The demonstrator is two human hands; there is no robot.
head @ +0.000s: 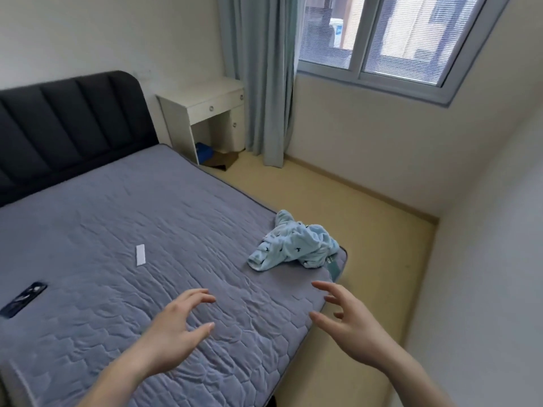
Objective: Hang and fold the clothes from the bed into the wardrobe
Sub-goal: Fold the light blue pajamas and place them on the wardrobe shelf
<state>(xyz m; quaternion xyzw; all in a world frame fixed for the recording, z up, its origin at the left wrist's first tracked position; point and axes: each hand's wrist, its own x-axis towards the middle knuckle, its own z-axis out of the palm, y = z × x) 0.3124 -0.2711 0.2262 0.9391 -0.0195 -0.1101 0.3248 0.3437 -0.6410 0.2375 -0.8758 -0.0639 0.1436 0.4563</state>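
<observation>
A crumpled light-blue garment with small dark bird prints [295, 245] lies near the right corner of the grey quilted bed [117, 230]. My left hand [173, 333] hovers over the mattress with its fingers spread and holds nothing. Over the bed's near edge, my right hand [349, 324] is also spread and empty, a short way in front of the garment. Neither hand touches the cloth. The wardrobe is out of sight.
A white slip of paper [140, 254] and a dark phone [23, 299] lie on the bed. A white bedside desk [205, 113] stands by the dark headboard [67, 124], next to a grey-blue curtain [264, 83]. Tan floor [367, 224] runs along the bed's right side to the walls.
</observation>
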